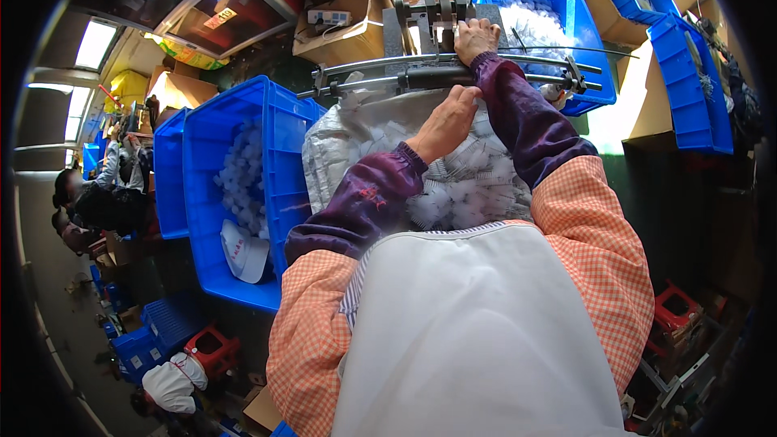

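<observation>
My right hand (477, 40) is at a small dark metal bench machine (443, 16), its fingers curled against the machine's front. What it grips there is too small to make out. Nearer to me, my left hand (447, 123) has thumb and fingertips pinched together just below a horizontal dark bar (437, 78); anything between them is hidden. Under both forearms lies an open white woven sack (322, 146), holding many translucent white plastic pieces (473, 186) with comb-like ridges. Metal rails (372, 66) run across between the sack and the machine.
At left, a blue bin (279, 170) contains small white pieces and a white cap (243, 251). Another blue bin (589, 40) with translucent pieces stands right of the machine. Cardboard boxes (344, 36) and a power strip (329, 18) sit behind. Other people are at far left.
</observation>
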Demonstrator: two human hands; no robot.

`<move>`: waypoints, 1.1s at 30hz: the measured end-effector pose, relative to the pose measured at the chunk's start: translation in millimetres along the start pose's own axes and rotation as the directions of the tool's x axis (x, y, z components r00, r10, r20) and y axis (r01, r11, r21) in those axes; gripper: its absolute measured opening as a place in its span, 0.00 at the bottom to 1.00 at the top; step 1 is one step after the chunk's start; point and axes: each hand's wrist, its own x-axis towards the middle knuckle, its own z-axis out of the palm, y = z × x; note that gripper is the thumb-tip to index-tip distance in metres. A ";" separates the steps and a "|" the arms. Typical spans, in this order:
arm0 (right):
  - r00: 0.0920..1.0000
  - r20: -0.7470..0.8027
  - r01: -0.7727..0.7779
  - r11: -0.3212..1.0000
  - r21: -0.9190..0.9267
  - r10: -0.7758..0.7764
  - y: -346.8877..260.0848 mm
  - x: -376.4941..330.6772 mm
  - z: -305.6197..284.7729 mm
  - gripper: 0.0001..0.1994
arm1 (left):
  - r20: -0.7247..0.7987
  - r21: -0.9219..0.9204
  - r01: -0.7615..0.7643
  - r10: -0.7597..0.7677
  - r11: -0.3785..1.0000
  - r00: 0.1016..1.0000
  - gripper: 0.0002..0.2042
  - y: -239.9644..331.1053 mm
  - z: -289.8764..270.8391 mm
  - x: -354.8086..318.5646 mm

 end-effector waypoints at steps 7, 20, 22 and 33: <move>0.997 0.067 -0.027 0.999 -0.023 0.029 45.0 -0.4 -9.3 0.15 | -0.265 -0.021 -0.043 0.036 0.999 0.963 0.10 -3.0 -6.5 9.4; 0.948 -0.030 -0.317 0.948 -0.022 0.317 125.4 14.9 -65.7 0.21 | -0.261 -0.113 0.030 -0.059 0.993 0.963 0.08 4.9 -4.7 29.4; 0.981 0.183 -0.026 0.880 0.474 -0.070 126.6 -7.9 -68.1 0.25 | -0.284 -0.095 0.008 -0.034 0.995 0.958 0.08 0.7 -0.5 37.8; 0.994 -0.034 0.110 0.924 0.366 -0.105 79.7 -5.0 -20.3 0.12 | 0.260 0.435 0.082 -0.212 0.896 0.942 0.18 -1.7 28.5 36.2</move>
